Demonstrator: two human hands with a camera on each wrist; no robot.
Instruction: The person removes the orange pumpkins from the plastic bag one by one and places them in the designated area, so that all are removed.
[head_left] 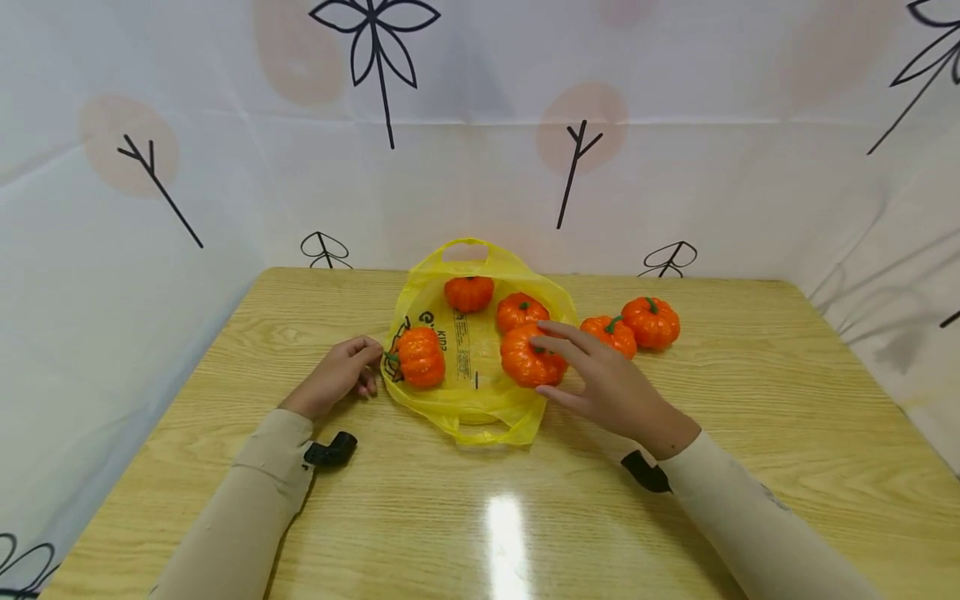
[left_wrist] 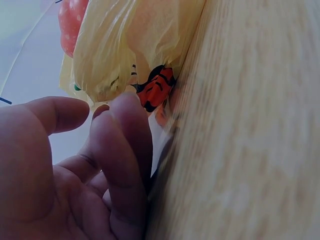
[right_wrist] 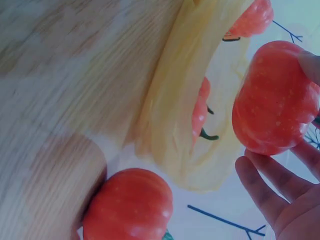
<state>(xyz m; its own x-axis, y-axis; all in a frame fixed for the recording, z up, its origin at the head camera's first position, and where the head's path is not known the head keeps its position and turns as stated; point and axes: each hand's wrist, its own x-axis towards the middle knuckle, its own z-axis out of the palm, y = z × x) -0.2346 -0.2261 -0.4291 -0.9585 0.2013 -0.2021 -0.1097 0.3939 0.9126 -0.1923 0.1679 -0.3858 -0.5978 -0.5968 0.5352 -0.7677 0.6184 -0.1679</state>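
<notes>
The right hand (head_left: 603,383) grips a held pumpkin (head_left: 528,358) between thumb and fingers above the right part of the yellow bag (head_left: 491,407); its stem, partly hidden by fingers, points up, its broad axis roughly level. The left hand (head_left: 341,375), well apart, pinches the bag's left rim. On the bag's inner wall a large "G" and sideways "KIN" can be read; finer print is too small. The bag is thin, crinkled, translucent plastic, mouth open. Inside lie three glossy, ribbed, squat pumpkins: a left one (head_left: 422,358), stem toward the left hand, a far one (head_left: 468,294) and a right one (head_left: 521,312). Right of the bag, two more pumpkins (head_left: 651,323) sit on the wood-grain table (head_left: 390,517).
</notes>
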